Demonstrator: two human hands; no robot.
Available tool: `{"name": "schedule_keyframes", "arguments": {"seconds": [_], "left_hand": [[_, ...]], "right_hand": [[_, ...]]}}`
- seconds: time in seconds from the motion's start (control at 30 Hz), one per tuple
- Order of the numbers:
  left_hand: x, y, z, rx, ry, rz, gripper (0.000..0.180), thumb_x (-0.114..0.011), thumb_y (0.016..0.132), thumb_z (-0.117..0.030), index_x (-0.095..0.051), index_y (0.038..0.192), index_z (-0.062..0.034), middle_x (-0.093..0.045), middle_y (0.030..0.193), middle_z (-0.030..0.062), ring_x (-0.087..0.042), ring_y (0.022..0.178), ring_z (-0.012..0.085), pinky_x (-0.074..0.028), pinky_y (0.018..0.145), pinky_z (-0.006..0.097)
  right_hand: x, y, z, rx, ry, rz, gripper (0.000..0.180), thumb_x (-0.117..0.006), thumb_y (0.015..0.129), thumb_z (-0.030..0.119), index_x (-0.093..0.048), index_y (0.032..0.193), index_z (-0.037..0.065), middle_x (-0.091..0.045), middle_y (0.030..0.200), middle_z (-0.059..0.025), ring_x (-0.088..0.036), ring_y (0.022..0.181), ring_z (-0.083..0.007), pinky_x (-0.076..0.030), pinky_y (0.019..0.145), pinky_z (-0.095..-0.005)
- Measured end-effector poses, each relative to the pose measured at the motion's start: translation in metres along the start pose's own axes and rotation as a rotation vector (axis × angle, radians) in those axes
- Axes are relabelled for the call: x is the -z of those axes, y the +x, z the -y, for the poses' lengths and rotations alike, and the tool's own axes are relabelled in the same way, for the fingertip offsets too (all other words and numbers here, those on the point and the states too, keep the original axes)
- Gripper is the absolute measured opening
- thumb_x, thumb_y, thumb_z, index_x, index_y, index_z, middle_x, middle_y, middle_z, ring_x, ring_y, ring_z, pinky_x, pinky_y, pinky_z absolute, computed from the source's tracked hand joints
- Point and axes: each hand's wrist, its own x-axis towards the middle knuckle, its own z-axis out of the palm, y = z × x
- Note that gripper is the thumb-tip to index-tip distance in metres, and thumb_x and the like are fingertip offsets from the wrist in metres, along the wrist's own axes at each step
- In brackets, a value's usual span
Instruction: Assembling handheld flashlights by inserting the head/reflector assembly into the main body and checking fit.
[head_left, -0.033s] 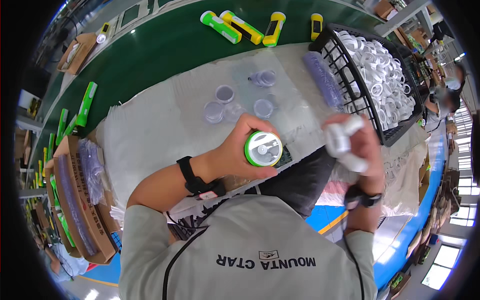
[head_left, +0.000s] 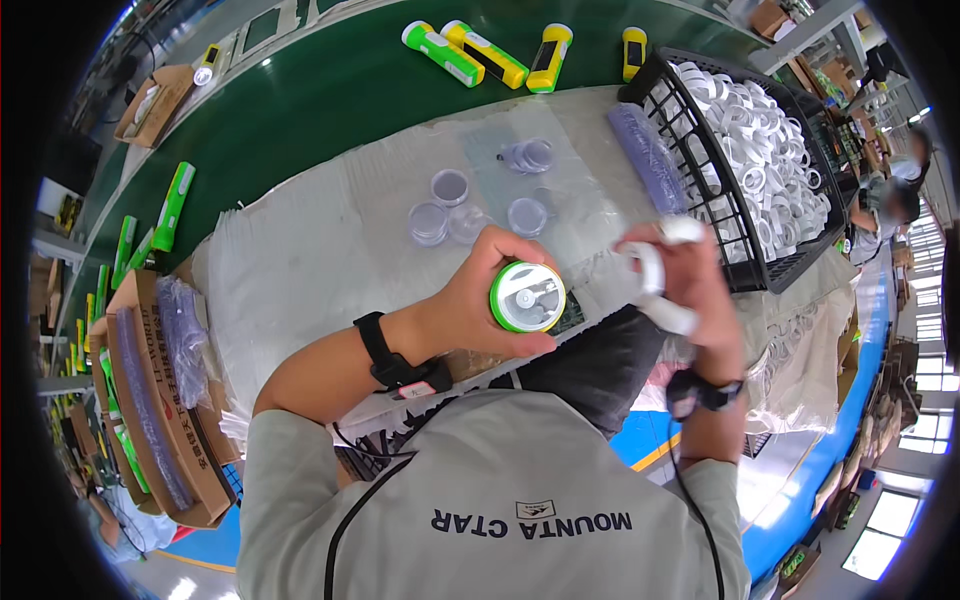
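My left hand (head_left: 473, 302) is wrapped around a flashlight (head_left: 528, 298) with a green rim, its round reflector facing up. A small bulb piece shows in the middle of the reflector. To the right, my right hand (head_left: 700, 285) grips several white plastic rings (head_left: 668, 316), slightly blurred by motion. The rings are apart from the flashlight. Beyond my left hand, clear round lenses (head_left: 428, 224) lie in small groups on the pale work sheet (head_left: 320, 230). The flashlight's body is hidden below its head.
A black basket (head_left: 708, 160) full of white rings stands at the right, beside a wrapped purple-tinted roll (head_left: 646, 155). Green and yellow flashlights (head_left: 483, 54) lie on the green belt (head_left: 350, 80). A cardboard box (head_left: 165, 400) stands at the left.
My right hand has moved left with the white rings, closer to the flashlight. My left hand and the flashlight have stayed in place.
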Motion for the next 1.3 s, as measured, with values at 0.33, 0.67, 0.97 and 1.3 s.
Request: {"name": "schedule_keyframes", "arguments": {"seconds": [0.33, 0.67, 0.97, 1.3], "left_hand": [[0.003, 0.0, -0.003, -0.099, 0.201, 0.036, 0.095, -0.084, 0.064, -0.008, -0.014, 0.129, -0.0152, -0.054, 0.099, 0.016, -0.057, 0.085, 0.021, -0.047, 0.072, 0.034], [0.002, -0.001, 0.0, -0.106, 0.167, 0.043, 0.096, -0.075, 0.069, 0.001, -0.006, 0.135, -0.0152, -0.055, 0.1, 0.0146, -0.058, 0.088, 0.0205, -0.046, 0.077, 0.035], [0.003, 0.001, 0.002, -0.121, 0.129, 0.054, 0.095, -0.072, 0.068, 0.002, -0.007, 0.135, -0.0164, -0.049, 0.124, 0.0212, -0.054, 0.112, 0.0283, -0.042, 0.093, 0.039], [0.024, 0.011, -0.05, 0.051, 0.591, 0.298, 0.035, -0.072, 0.069, -0.013, -0.06, 0.102, -0.0128, -0.058, 0.109, 0.0083, -0.062, 0.083, 0.032, -0.051, 0.068, 0.038]], "right_hand": [[-0.008, -0.018, -0.069, -0.305, -0.96, -0.148, 0.065, -0.068, 0.071, 0.005, -0.039, 0.129, 0.002, -0.048, 0.119, -0.0184, -0.05, 0.11, -0.0356, -0.043, 0.092, -0.0378], [-0.045, 0.036, 0.039, 0.164, -0.577, 0.075, 0.099, -0.073, 0.066, 0.002, -0.014, 0.146, 0.001, -0.056, 0.114, -0.0141, -0.054, 0.097, -0.0217, -0.042, 0.089, -0.0336], [-0.085, 0.051, 0.055, 0.087, -0.804, 0.291, 0.097, -0.074, 0.062, -0.002, -0.021, 0.142, -0.004, -0.055, 0.11, -0.0155, -0.051, 0.094, -0.0348, -0.044, 0.079, -0.0399], [-0.093, 0.05, 0.07, -0.053, -0.998, 0.342, 0.091, -0.073, 0.063, -0.002, -0.027, 0.14, -0.004, -0.054, 0.097, -0.0161, -0.052, 0.087, -0.0336, -0.045, 0.072, -0.0394]]}}
